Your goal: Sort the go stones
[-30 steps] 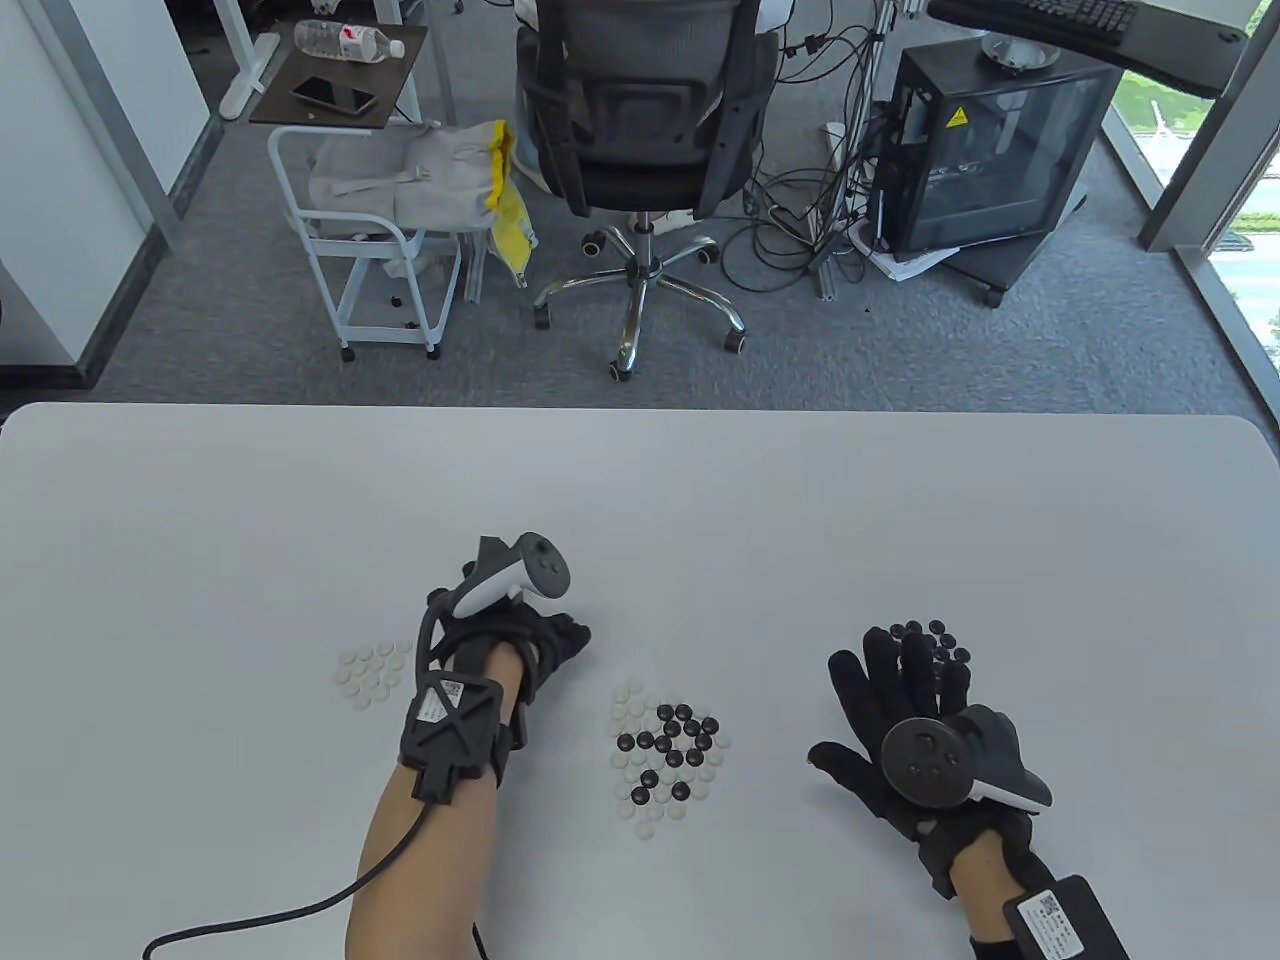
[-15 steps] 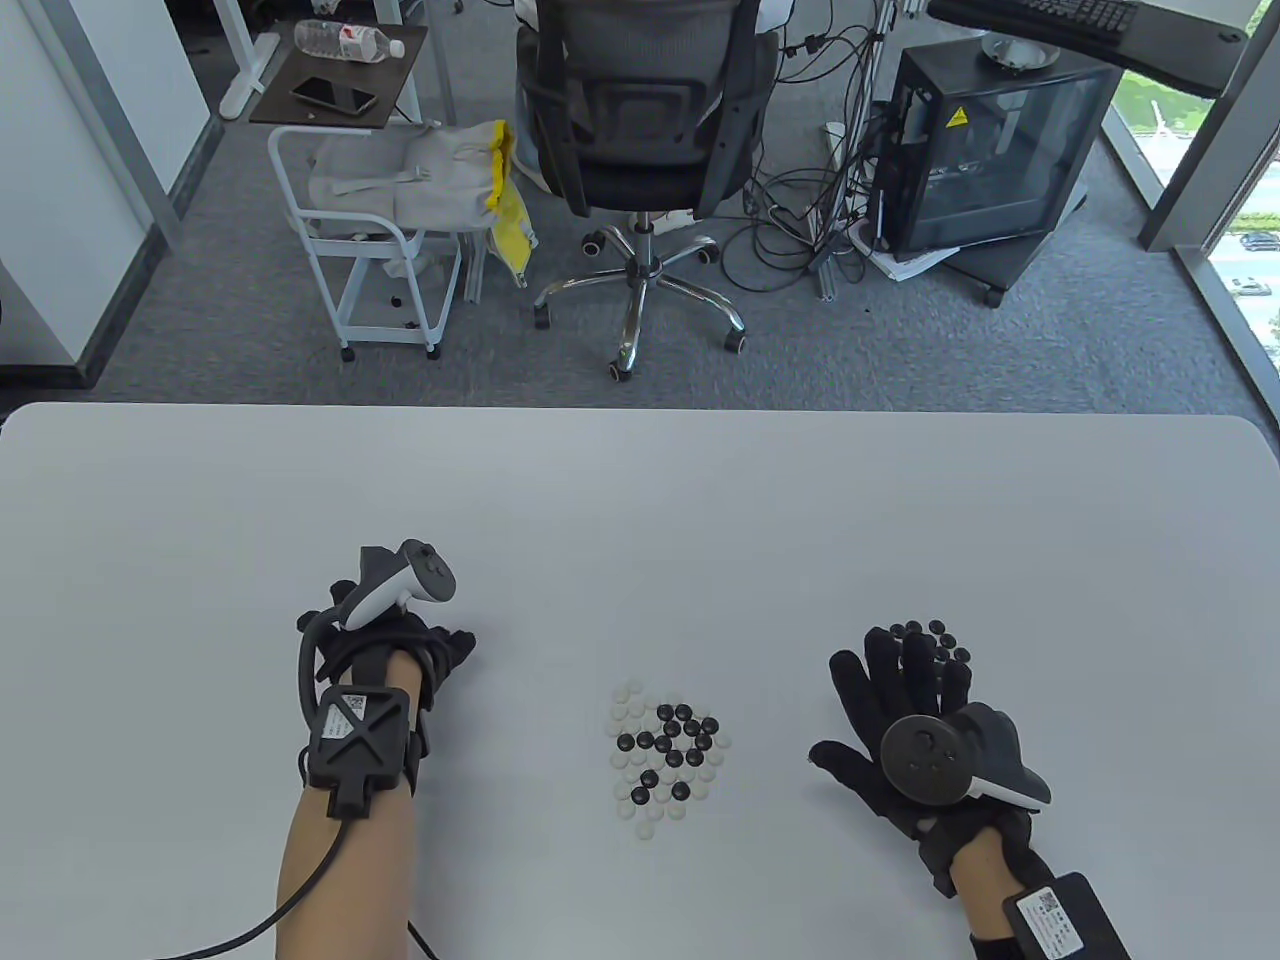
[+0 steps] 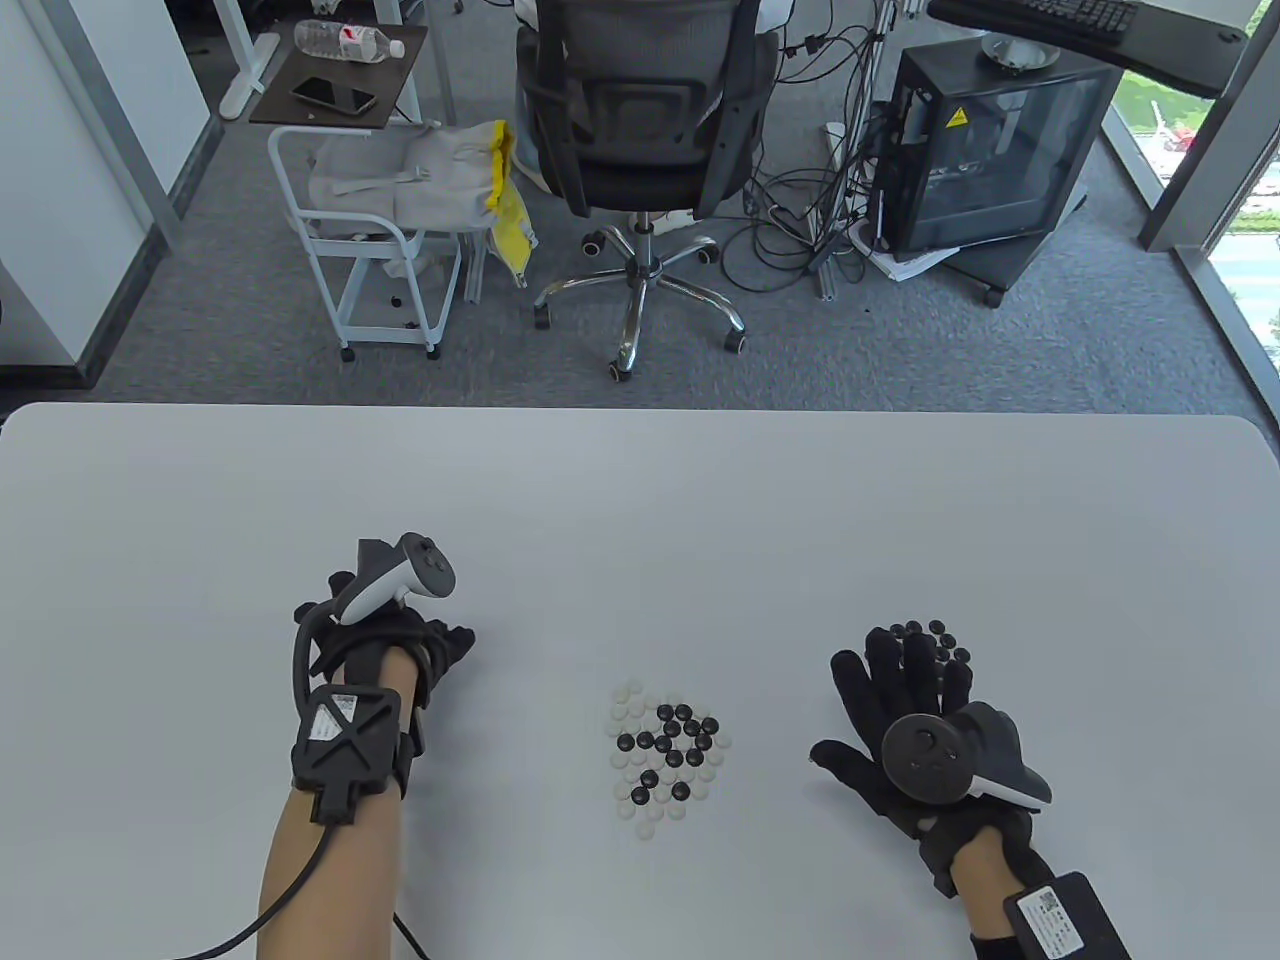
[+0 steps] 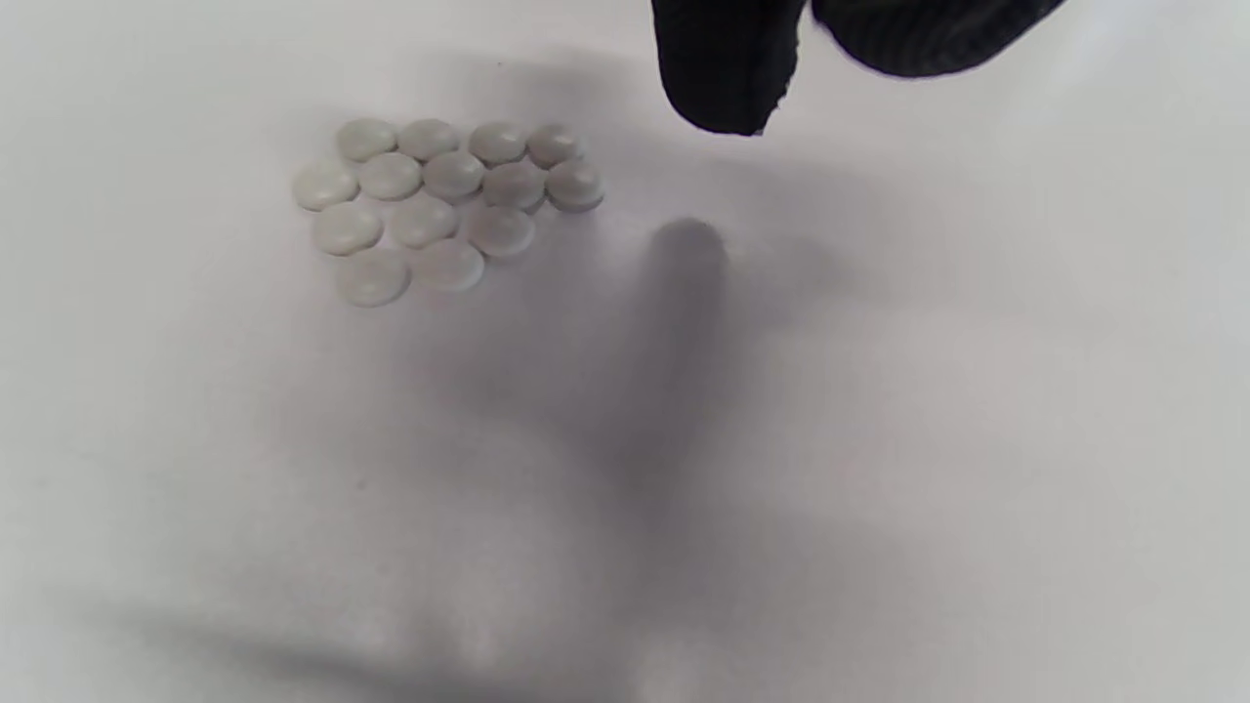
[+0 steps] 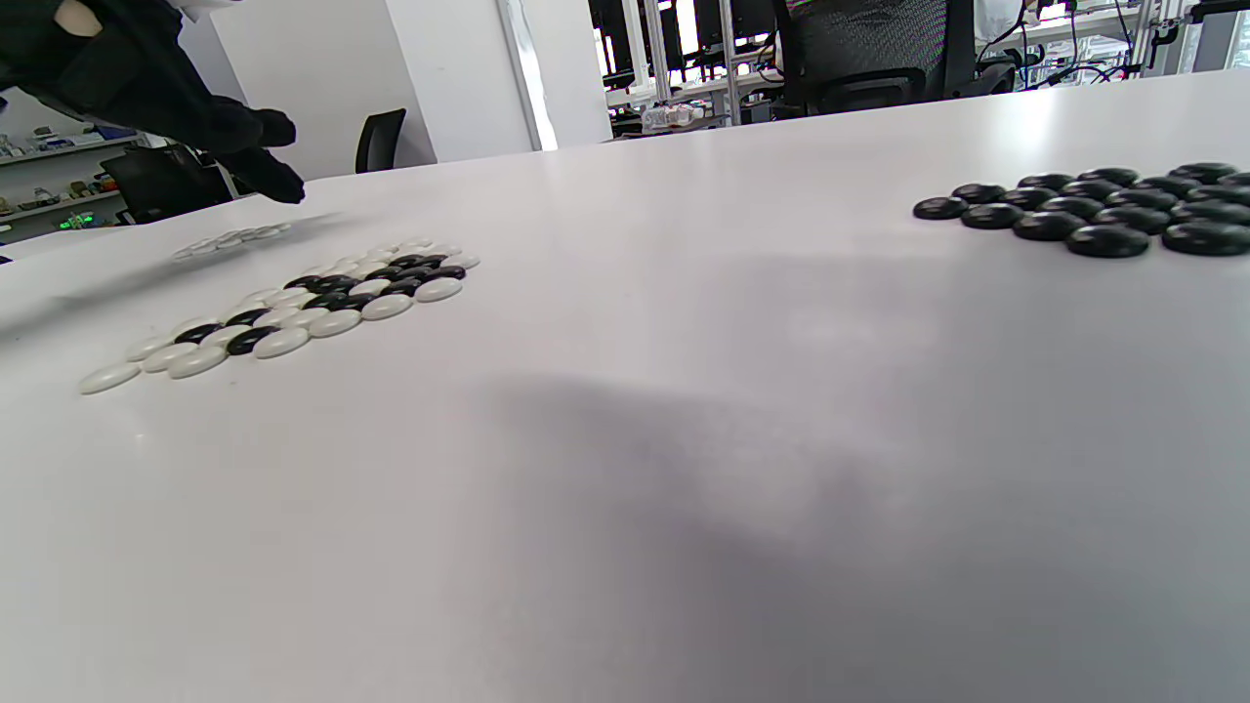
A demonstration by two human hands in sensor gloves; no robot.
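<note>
A mixed heap of black and white Go stones point(image 3: 665, 752) lies at the table's middle front, also seen as a mixed heap point(image 5: 293, 303) in the right wrist view. My left hand point(image 3: 450, 640) hovers to its left, over the white stones and hiding them in the table view. In the left wrist view the white stones point(image 4: 444, 200) lie in a tight cluster, with my fingertips point(image 4: 723, 78) just above and to their right, apart, and no stone between them. My right hand point(image 3: 905, 660) lies flat with fingers spread. The black stones point(image 3: 930, 638) sit at its fingertips.
The white table point(image 3: 640, 500) is bare beyond the three stone groups. Past its far edge are an office chair point(image 3: 640, 120), a small white cart point(image 3: 370, 220) and a computer case point(image 3: 990, 150) on grey carpet.
My left hand swept left from beside the mixed heap to over the white stones, then barely shifted. The right hand and all the stone groups stayed put.
</note>
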